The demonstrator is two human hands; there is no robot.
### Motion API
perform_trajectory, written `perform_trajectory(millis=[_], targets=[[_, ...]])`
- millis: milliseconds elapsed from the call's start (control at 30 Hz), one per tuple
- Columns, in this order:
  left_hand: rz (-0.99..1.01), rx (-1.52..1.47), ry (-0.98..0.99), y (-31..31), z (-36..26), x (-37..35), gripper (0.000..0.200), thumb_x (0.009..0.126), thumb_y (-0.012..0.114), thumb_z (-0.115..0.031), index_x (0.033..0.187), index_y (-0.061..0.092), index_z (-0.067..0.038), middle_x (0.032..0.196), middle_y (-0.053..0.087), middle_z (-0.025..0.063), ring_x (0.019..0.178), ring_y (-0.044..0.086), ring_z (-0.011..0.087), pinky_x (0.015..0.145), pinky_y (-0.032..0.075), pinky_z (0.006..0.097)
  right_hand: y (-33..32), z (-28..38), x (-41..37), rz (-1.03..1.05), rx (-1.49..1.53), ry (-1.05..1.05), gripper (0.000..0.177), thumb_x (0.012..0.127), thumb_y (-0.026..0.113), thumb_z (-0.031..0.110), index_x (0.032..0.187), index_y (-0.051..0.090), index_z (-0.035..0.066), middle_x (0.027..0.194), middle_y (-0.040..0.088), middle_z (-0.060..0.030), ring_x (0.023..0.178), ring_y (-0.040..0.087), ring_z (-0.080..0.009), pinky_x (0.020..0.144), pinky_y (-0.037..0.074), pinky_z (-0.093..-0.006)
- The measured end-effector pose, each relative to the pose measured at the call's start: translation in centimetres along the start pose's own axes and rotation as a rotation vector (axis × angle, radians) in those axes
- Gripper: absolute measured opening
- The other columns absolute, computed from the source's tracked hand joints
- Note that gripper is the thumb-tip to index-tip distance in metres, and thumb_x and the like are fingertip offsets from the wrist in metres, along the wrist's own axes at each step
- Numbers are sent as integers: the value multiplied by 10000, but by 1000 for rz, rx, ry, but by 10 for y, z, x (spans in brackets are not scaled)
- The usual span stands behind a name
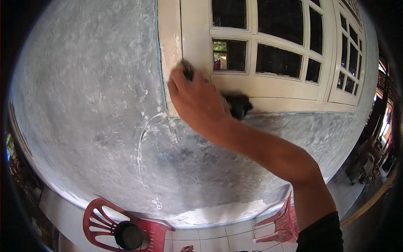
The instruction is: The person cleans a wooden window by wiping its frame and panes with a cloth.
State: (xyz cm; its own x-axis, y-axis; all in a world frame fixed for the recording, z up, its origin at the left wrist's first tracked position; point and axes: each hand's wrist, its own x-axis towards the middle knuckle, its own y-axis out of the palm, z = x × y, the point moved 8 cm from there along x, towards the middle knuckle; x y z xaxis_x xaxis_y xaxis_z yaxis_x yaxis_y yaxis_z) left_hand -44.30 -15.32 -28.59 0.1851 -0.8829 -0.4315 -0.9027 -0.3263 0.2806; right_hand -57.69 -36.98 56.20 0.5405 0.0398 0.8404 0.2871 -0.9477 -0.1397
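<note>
My right hand [197, 98] is closed around a bunched, dark rag [238, 105] at the lower left corner of the cream window frame [268, 90]. One end of the rag hangs blurred below my wrist, and a greyish-brown bit shows by my fingertips. My fingers press close to the upright seam of the frame; the palm side is hidden. I cannot make out my left hand. At the bottom edge a small patch of skin [187, 249] shows, too little to tell fingers from toes.
Around the frame is a grey plastered wall [105, 84] with a curved white crack below its corner. A black bucket [129, 236] stands on a red plastic chair [153, 233] at the lower left. Another red chair [283, 224] stands at lower right on the tiled floor [214, 233].
</note>
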Motion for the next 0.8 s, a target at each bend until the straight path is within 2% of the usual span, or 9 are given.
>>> perform_trajectory(millis=[100,233,300,367,433,533,633,733,800], targets=[[8,68,16,-13,-8,16,433,870,707,-391,1192,605,-120,781,566,-18,580,477,95,472,395,272,8,17,-34,183,91,-18,301,758,662,76,1045,644,-11,1146,526,-144,757,632,-281,524,557,-364],[10,200,89,-24,-19,42,461,864,716,-377,1229,579,-131,637,511,-53,441,404,40,358,336,197,8,-11,-11,229,292,52,262,793,637,62,1053,647,36,1172,524,-136,768,664,-298,561,564,-391],[-139,254,-117,-24,-2,53,373,900,676,-376,1172,614,-129,612,497,-59,414,379,45,350,316,208,7,-25,21,256,301,100,232,809,621,53,1039,651,51,1173,530,-132,756,676,-300,585,567,-399],[-109,293,-191,-22,-2,61,375,907,663,-394,1176,611,-137,677,549,-25,478,458,58,402,380,203,5,-42,53,144,288,144,207,816,613,46,1017,657,55,1148,547,-124,728,682,-302,584,564,-399],[-114,235,-186,-25,-10,58,378,898,674,-389,1167,619,-130,813,591,-4,605,511,100,500,423,263,8,-45,64,204,258,157,229,795,626,45,1023,652,48,1145,548,-112,729,666,-273,553,560,-380],[-86,142,-208,-1,-37,42,382,884,690,-383,1153,632,-119,1018,654,28,796,590,161,647,487,352,6,-22,31,15,158,88,283,770,641,47,1053,646,42,1150,548,-105,770,644,-260,536,562,-364],[-85,98,-106,14,-66,16,393,879,700,-370,1184,616,-137,1017,658,19,795,590,157,654,489,337,6,7,-16,37,118,68,336,746,657,63,1082,642,44,1169,545,-110,804,625,-264,555,574,-356],[-57,93,-142,-6,-51,12,398,885,693,-355,1209,589,-150,1034,652,14,849,591,158,702,490,364,6,30,-54,211,159,-4,292,763,657,90,1030,647,-28,1201,551,-203,851,641,-324,600,582,-371],[-95,101,-160,-18,-44,7,401,892,685,-322,1238,568,-157,1055,649,9,861,598,164,728,491,376,14,25,-71,343,339,73,300,789,645,93,1076,648,4,1225,554,-181,906,643,-328,630,584,-398]])
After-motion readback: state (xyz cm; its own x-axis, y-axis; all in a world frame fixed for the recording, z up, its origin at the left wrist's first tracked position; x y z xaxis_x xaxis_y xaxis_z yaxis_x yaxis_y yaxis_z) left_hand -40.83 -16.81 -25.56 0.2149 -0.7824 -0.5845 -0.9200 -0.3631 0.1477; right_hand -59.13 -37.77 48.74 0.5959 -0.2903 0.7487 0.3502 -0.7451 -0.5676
